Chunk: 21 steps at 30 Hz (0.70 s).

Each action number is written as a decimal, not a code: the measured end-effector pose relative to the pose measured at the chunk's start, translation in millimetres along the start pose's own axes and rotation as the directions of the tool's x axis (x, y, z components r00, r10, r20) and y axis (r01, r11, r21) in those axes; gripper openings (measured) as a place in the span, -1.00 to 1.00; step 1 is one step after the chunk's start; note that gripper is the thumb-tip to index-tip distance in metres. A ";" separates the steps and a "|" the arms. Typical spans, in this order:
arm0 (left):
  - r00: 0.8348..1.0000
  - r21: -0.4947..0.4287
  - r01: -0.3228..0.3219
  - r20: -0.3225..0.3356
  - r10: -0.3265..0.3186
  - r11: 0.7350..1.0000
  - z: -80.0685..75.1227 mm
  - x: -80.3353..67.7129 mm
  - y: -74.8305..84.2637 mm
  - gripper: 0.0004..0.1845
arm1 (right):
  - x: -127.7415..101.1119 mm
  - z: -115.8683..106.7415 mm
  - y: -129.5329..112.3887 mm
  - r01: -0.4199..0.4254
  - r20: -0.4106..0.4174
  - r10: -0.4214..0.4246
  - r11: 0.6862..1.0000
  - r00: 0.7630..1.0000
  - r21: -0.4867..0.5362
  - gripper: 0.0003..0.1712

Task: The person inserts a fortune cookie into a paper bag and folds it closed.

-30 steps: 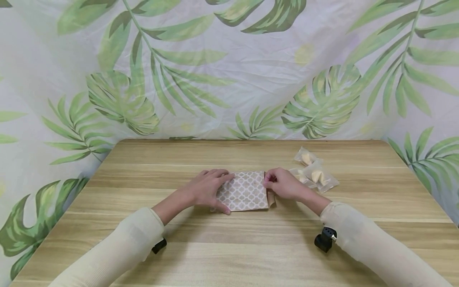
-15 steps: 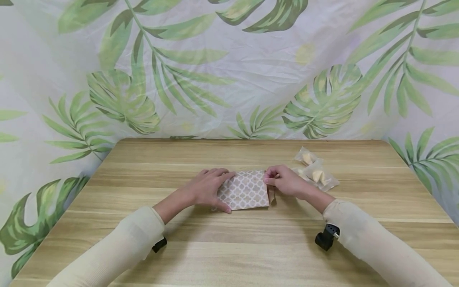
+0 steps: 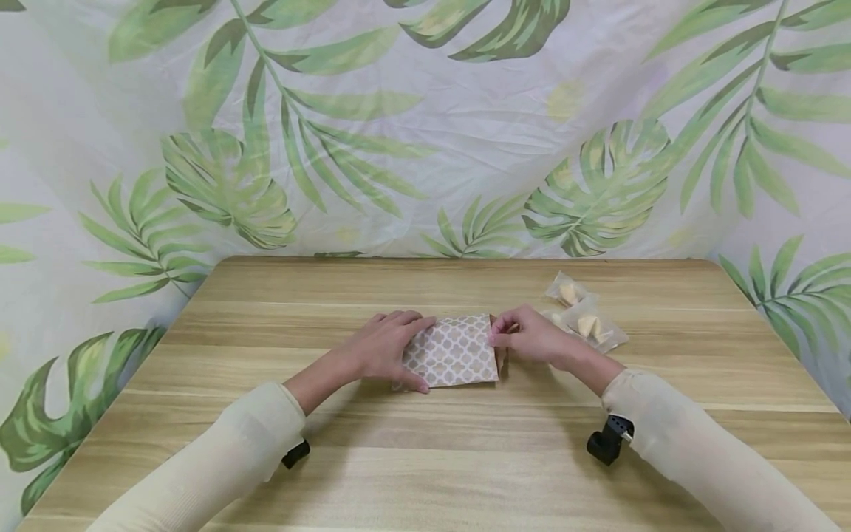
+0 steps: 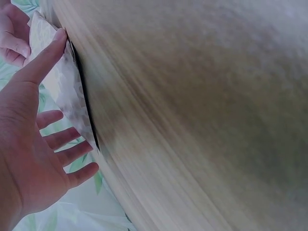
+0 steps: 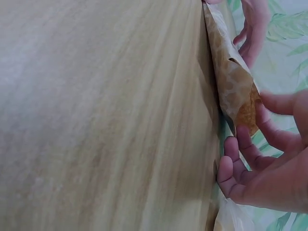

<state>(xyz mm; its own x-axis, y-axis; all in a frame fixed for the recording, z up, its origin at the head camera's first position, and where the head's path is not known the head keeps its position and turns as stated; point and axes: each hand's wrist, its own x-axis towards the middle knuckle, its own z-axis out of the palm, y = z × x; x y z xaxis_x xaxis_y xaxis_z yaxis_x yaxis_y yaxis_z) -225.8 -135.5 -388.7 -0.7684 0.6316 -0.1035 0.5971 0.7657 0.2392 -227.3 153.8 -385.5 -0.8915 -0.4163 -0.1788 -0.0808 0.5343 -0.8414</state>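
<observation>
Patterned paper bag lies flat mid-worktop. Left hand presses its left end with straight, spread fingers; right hand pinches the open right edge with curled fingers.

No text or label can be read anywhere.

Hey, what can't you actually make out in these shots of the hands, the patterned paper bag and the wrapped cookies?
- Head view: the paper bag's left edge is hidden under the left hand; its open end is covered by the right hand.
- Head view: the count of wrapped cookies is unclear; the packets overlap.
- Wrist views: the table is blurred, the bag shows edge-on only, and its contents are hidden.
</observation>
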 end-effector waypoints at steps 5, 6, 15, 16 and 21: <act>1.000 0.009 0.009 0.005 -0.009 1.000 0.2 0.3 0.6 0.20 | -3.2 1.9 -0.9 -0.016 0.010 0.016 1.000 1.000 -0.022 -0.86; 1.000 0.011 0.012 0.007 -0.012 1.000 0.3 0.4 0.6 0.21 | -3.4 2.1 -1.2 -0.021 0.011 0.021 1.000 1.000 -0.019 -0.86; 1.000 0.008 0.016 -0.006 -0.016 1.000 0.9 -1.3 0.5 0.20 | -2.8 -1.2 -2.7 -0.044 0.073 0.039 0.998 0.997 0.055 -0.82; 1.000 0.009 0.013 -0.011 -0.013 1.000 1.1 -1.3 0.3 0.20 | -2.8 -1.6 -2.5 -0.048 0.079 0.043 0.997 0.996 0.065 -0.82; 1.000 0.008 0.006 -0.021 -0.006 1.000 1.7 -0.9 0.2 0.20 | -1.9 -2.0 -0.2 -0.036 0.071 0.030 0.995 0.997 0.089 -0.84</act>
<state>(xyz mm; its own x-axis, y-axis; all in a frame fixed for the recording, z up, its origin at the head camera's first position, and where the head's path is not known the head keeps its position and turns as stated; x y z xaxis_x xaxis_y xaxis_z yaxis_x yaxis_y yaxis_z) -224.6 -135.7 -390.2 -0.7765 0.6245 -0.0844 0.5945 0.7703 0.2307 -226.5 156.0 -383.9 -0.8594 -0.4518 -0.2395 -0.0089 0.4815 -0.8764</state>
